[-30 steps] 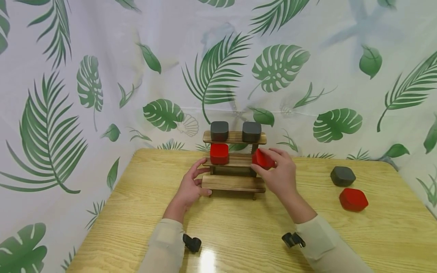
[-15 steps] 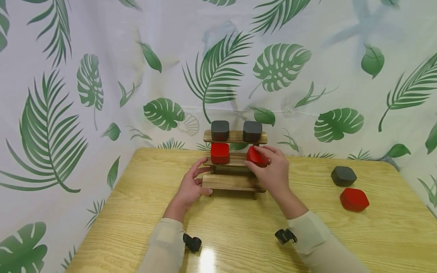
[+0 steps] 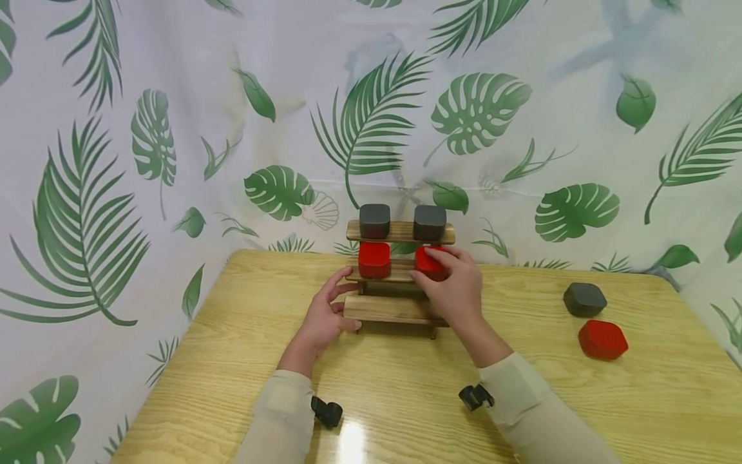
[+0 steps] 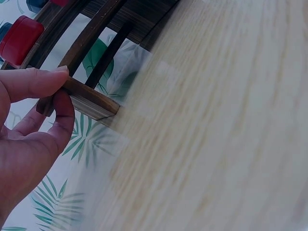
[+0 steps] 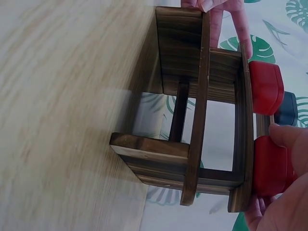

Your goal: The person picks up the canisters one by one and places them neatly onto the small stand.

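A three-tier wooden display stand [image 3: 394, 309] stands on the table. My left hand [image 3: 322, 316] grips its left end, thumb at the bottom shelf's front corner. In the left wrist view, the thumb and a curled finger pinch that shelf's end [image 4: 91, 94]. My right hand [image 3: 460, 293] holds a red rounded-square box [image 5: 267, 166] at the right end of the middle shelf, its base right at the board. A second red box [image 3: 373, 260] sits at the shelf's left end. Two dark grey boxes [image 3: 374, 221] occupy the top shelf, one toward each end.
To the right on the wooden table [image 3: 203, 386], another dark grey box [image 3: 585, 299] lies just behind another red box [image 3: 603, 339]. A white cloth [image 3: 191, 129] printed with green leaves hangs behind the table and along its left side.
My right hand has moved left with the red box, from beyond the stand's right side onto the middle shelf's right end; the box has levelled out. The left hand keeps its place.
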### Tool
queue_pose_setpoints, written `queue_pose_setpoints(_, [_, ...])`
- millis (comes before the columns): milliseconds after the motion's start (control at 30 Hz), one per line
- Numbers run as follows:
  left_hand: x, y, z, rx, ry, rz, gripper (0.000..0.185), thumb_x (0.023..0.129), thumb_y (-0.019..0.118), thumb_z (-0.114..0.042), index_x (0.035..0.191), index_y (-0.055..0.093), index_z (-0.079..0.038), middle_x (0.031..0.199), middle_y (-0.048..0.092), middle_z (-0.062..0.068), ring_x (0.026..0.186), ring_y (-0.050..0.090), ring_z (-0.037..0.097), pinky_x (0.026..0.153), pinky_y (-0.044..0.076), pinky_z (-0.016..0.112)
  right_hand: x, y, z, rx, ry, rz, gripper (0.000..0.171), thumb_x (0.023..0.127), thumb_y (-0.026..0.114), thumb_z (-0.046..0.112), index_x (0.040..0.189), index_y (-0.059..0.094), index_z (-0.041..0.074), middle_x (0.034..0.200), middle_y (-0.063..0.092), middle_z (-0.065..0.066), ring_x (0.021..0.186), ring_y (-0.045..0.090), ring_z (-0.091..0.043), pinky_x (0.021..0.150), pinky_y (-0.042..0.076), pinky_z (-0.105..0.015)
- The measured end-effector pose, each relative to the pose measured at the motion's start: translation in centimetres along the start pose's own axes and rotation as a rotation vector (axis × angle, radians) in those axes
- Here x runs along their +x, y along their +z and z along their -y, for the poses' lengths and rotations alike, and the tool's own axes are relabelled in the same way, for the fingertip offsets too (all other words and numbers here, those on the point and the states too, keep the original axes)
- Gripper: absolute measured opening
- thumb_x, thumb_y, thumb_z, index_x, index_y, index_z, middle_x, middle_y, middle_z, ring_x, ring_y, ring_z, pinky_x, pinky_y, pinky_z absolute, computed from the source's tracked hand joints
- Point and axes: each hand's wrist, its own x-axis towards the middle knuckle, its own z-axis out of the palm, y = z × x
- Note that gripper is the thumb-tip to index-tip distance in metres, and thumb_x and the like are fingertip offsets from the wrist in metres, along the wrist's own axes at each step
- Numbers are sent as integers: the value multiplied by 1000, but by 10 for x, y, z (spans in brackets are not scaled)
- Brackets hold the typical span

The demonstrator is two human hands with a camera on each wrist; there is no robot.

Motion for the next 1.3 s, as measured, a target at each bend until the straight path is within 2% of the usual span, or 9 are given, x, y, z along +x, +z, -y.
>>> queue_pose_setpoints(567, [-1, 2, -3, 12, -1, -24, 102, 68, 66, 31, 154, 39, -16, 143, 48, 23, 106, 53, 42, 73, 51, 35, 0, 3, 4, 12, 5, -14, 46, 78, 88, 20, 120, 75, 9, 124, 56, -19, 114, 52, -37, 86, 52, -53])
queue_pose_setpoints(900, [-1, 1, -1, -1, 14, -9, 102, 68, 65, 31, 155, 36, -13, 143, 47, 25, 106, 52, 44, 70, 50, 34, -4, 1, 2, 44, -5, -11, 55, 73, 92, 19, 123, 73, 7, 130, 54, -21, 119, 50, -36, 88, 52, -49])
queue_pose_setpoints(1067, [-1, 1, 0, 6, 16, -5, 102, 69, 65, 30, 156, 36, -14, 143, 47, 23, 107, 51, 44, 71, 50, 35, -8, -3, 1, 79, 7, -31, 58, 72, 93, 22, 124, 72, 7, 134, 53, -23, 120, 51, -35, 87, 53, -46])
queue_pose_setpoints(1300, [0, 1, 1, 10, 22, -13, 101, 68, 65, 30, 154, 38, -14, 142, 49, 24, 108, 52, 43, 73, 50, 35, -11, -11, -3, 77, -2, -69, 58, 73, 92, 27, 125, 72, 7, 133, 56, -18, 120, 54, -31, 86, 53, -48])
